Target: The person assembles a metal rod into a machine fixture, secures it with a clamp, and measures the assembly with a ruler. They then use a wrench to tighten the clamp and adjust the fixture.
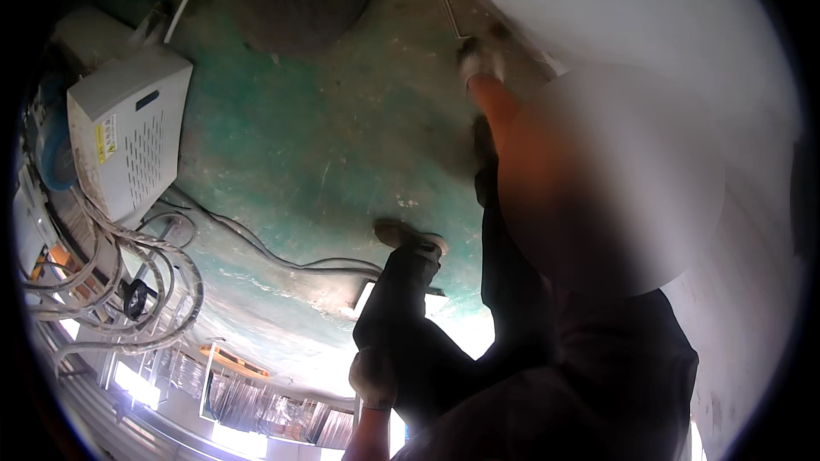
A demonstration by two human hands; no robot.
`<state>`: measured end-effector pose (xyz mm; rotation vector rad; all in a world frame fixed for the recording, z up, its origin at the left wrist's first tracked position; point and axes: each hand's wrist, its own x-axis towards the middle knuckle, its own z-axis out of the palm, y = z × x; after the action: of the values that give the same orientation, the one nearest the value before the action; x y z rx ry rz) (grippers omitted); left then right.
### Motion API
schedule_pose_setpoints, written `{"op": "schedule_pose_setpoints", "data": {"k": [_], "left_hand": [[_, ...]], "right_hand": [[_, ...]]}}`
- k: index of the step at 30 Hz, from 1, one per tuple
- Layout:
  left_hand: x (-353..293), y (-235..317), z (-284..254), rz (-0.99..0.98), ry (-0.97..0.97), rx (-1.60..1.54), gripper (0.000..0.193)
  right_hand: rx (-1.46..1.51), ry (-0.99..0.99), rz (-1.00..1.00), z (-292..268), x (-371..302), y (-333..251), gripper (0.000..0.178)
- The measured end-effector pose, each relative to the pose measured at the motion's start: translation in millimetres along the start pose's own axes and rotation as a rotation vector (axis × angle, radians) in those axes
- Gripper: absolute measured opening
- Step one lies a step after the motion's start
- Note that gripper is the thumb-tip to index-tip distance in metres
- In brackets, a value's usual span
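Observation:
My right hand (482, 65), in a pale glove with dark fingers, reaches down to the floor at the upper middle. Its fingers look closed at the short end of a thin L-shaped hex key (449, 14), whose long arm points away from me. The hand is somewhat blurred. At the lower middle my left hand (373, 378), also gloved, rests against my dark trouser leg (401, 290); its fingers do not show clearly. A round grey blur hides part of my right arm and body.
A grey metal cabinet (137, 128) with vent slots stands at left. Coiled hoses (184, 269) hang below it, and cables (282, 263) cross the green floor (282, 137) toward my foot. A large dark round object (312, 0) lies far off. A pale wall-like surface (683, 17) rises at right.

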<state>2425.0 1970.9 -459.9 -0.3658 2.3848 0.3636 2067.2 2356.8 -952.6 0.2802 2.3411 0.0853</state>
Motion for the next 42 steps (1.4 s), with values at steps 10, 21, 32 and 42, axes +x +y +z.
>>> {"op": "schedule_pose_setpoints", "data": {"k": [10, 21, 32, 42], "left_hand": [[30, 2, 32, -0.007, 0.196, 0.142, 0.01], [35, 9, 5, -0.057, 0.078, -0.139, 0.024], [-8, 115, -153, -0.349, -0.151, -1.16, 0.028], [-103, 3, -304, 0.017, 0.138, -1.458, 0.02]], "right_hand": [[0.188, -0.043, 0.106, 19, 99, 2, 0.037], [0.5, -0.272, -0.452, -103, -225, -38, 0.041], [0.512, -0.044, -0.897, -296, -592, -35, 0.036], [0.814, 0.06, -0.854, -379, -708, -128, 0.043]]}}
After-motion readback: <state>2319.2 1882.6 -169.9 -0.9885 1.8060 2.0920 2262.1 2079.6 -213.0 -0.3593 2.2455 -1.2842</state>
